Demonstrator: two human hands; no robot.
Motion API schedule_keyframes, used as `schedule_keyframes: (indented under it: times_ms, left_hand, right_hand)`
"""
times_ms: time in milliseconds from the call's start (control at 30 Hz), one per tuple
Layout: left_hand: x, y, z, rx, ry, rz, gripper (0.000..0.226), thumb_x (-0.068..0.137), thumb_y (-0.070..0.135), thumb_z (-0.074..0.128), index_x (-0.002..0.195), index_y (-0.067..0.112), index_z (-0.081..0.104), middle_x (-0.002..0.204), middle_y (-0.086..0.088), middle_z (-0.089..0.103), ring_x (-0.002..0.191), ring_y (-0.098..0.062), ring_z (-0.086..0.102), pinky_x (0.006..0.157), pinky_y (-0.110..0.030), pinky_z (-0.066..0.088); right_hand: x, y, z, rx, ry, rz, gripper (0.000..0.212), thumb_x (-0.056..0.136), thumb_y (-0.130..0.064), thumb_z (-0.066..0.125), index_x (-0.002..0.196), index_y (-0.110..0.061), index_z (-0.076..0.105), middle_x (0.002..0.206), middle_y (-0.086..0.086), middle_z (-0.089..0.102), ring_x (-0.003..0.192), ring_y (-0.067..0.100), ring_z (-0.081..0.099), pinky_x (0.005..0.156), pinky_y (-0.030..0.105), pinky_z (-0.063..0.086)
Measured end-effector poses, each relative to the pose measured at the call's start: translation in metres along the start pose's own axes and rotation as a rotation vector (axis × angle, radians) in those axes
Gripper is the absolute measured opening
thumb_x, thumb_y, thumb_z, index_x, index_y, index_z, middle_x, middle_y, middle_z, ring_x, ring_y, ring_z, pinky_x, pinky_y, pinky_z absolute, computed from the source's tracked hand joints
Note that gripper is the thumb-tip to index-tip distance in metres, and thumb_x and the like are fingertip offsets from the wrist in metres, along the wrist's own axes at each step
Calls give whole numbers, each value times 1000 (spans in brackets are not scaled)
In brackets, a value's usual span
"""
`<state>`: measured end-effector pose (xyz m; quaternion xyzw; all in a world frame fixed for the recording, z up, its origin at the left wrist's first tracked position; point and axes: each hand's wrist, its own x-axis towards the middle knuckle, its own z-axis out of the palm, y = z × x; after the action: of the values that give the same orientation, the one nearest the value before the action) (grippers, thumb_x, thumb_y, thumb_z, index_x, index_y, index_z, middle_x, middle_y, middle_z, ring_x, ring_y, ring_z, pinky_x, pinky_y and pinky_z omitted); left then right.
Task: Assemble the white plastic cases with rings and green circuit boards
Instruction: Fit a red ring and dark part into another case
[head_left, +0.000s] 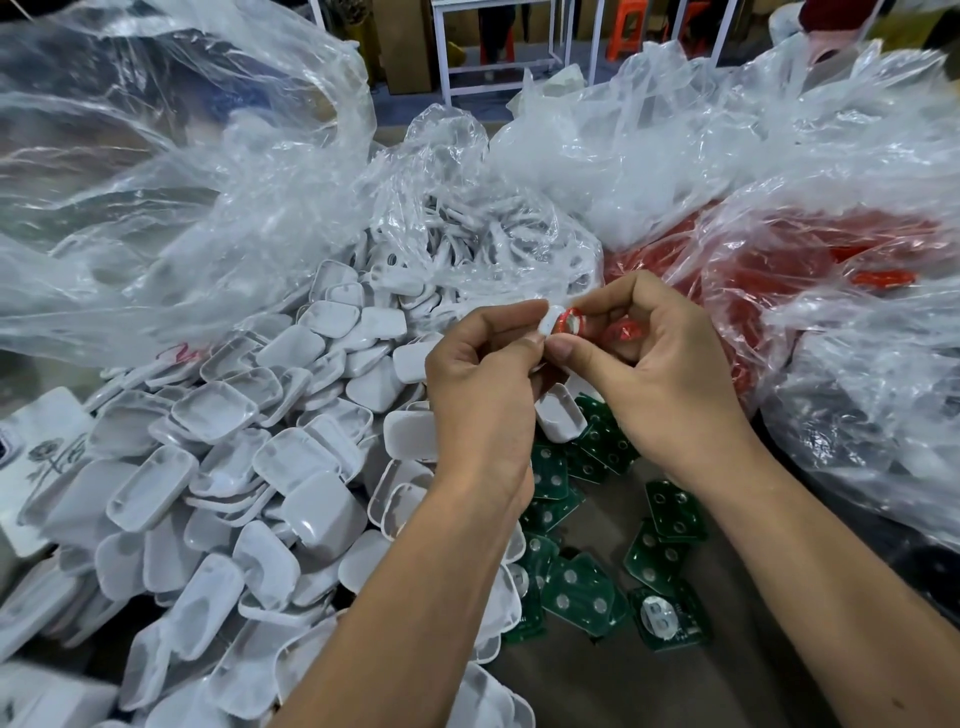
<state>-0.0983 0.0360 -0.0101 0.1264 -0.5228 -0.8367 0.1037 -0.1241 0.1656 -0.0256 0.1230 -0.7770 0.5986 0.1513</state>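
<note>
We judge the ring-fitting step underway: our left hand (483, 374) pinches a small white plastic case (549, 325), our right hand (649, 364) pinches a red ring (569, 326) against it, between our fingertips. Next, seat it squarely.

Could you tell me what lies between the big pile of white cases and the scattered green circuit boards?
In the head view, the left hand and its forearm cross between the white cases and the green boards.

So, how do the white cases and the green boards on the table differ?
The white cases form a large deep heap on the left; the green boards are fewer and lie flatter under the wrists. The cases are hollow shells with rounded corners; the boards are flat with round silver spots. Both lie loose and unsorted.
</note>
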Motion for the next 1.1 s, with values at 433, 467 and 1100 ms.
schedule_keyframes:
  times_ms: [433, 467, 1100]
  left_hand:
    - [1, 1, 0, -45, 27, -4, 7, 87, -2, 76, 88, 4, 75, 83, -17, 76, 75, -24, 71, 64, -27, 58]
    - [1, 2, 0, -47, 21, -6, 7, 87, -3, 76, 87, 4, 75, 83, -17, 76, 75, -24, 72, 64, -27, 59]
    - [3, 4, -12, 180, -78, 82, 11, 85, 2, 81, 84, 12, 77, 79, -12, 78, 71, -23, 72, 71, -35, 62]
  right_hand:
    - [-3, -6, -3, -115, -103, -124, 28, 84, -19, 88, 99, -23, 65, 58, -25, 57, 41, 5, 40, 47, 17, 39]
    - [-2, -7, -4, -130, -104, -136, 28, 84, -19, 88, 99, -23, 65, 59, -27, 57, 42, 6, 40, 47, 19, 41]
    - [-2, -6, -6, -160, -128, -183, 30, 81, -10, 89, 89, -24, 64, 57, -32, 54, 44, 6, 32, 44, 47, 51]
